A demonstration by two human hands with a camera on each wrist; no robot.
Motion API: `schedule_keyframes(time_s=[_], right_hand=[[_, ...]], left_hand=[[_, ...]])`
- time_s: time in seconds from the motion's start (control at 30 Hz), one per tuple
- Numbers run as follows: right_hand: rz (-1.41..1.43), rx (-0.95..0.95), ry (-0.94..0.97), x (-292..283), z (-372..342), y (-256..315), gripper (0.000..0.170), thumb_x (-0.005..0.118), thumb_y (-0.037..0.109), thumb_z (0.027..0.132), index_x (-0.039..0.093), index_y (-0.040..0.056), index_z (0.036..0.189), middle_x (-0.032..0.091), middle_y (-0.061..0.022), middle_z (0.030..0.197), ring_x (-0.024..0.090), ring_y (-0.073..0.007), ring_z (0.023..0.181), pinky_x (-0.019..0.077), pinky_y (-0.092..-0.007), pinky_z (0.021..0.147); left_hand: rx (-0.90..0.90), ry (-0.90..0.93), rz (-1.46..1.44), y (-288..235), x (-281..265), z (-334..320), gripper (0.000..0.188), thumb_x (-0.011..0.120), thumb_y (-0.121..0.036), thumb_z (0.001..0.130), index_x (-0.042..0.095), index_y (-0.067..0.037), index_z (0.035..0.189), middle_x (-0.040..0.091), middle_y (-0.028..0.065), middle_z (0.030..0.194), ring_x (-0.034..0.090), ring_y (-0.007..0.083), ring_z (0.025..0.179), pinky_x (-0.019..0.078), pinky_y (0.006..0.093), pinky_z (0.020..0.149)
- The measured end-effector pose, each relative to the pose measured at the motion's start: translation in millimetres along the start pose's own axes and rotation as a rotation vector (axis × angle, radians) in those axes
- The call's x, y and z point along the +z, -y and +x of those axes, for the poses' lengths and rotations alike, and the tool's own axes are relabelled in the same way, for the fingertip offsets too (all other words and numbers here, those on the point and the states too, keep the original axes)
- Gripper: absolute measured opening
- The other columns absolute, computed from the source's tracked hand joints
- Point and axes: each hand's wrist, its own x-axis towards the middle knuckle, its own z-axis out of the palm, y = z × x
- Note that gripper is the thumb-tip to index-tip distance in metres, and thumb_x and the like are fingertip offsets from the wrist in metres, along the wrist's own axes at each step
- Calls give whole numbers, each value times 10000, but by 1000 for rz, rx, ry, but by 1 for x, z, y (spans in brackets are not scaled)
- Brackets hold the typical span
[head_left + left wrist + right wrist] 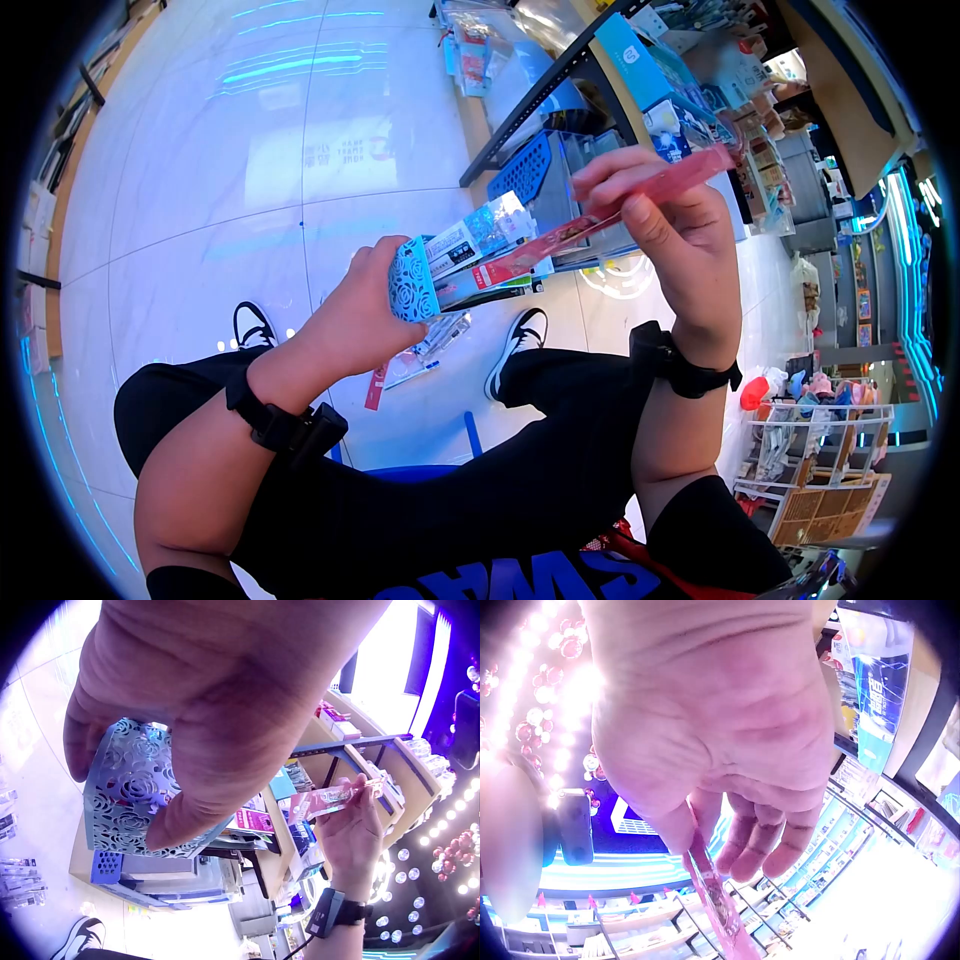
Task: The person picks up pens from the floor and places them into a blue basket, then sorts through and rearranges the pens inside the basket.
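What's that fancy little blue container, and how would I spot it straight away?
Start with the pale tiled floor, then find the person's left hand held out over it. That hand grips a small light-blue holder with packets sticking out. Cut-out roses set it apart from the darker blue basket beyond, which has plain holes.

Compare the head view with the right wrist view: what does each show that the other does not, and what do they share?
Only the head view: the light-blue rose-patterned holder and the black-and-white shoes.
Only the right wrist view: the clusters of shiny balls.
Both: the right hand pinching the slim pink packet.
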Motion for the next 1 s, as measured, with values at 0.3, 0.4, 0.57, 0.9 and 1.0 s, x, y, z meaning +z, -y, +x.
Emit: schedule_keyframes(time_s=[0.3,0.4,0.57,0.9,1.0], right_hand=[[-279,199,135,23,-8,15,251,591,235,1178,642,18,1295,749,-109,962,742,-266,812,538,-417,718],[-651,144,200,33,-9,11,287,624,183,1132,590,25,1368,691,-166,879,661,-295,733,482,-376,671],[-812,68,168,47,-12,2,227,706,118,1046,656,65,1261,722,-183,938,702,-404,797,534,-480,700],[-1151,-68,274,58,-15,-4,124,795,103,923,825,85,1043,629,-88,895,674,-309,880,501,-447,773],[-1237,-85,362,68,-18,-6,148,787,102,901,833,99,1042,624,-61,933,662,-266,931,472,-420,802]], left_hand=[[35,-33,2,2,1,-1,926,877,-120,841,382,-51,1620,523,280,1439,633,435,1341,560,456,1120],[1,-39,27,0,0,-1,938,880,-120,838,376,-48,1625,524,285,1443,640,440,1334,560,457,1120],[14,-59,40,6,4,-1,947,876,-121,832,372,-45,1629,524,283,1456,648,440,1326,560,460,1118],[-76,-11,79,-14,-2,-6,969,915,-86,826,386,-42,1636,531,265,1489,557,421,1432,474,457,1215],[-65,15,63,-16,-1,-7,966,913,-91,837,379,-39,1640,531,263,1493,568,418,1424,490,458,1198]])
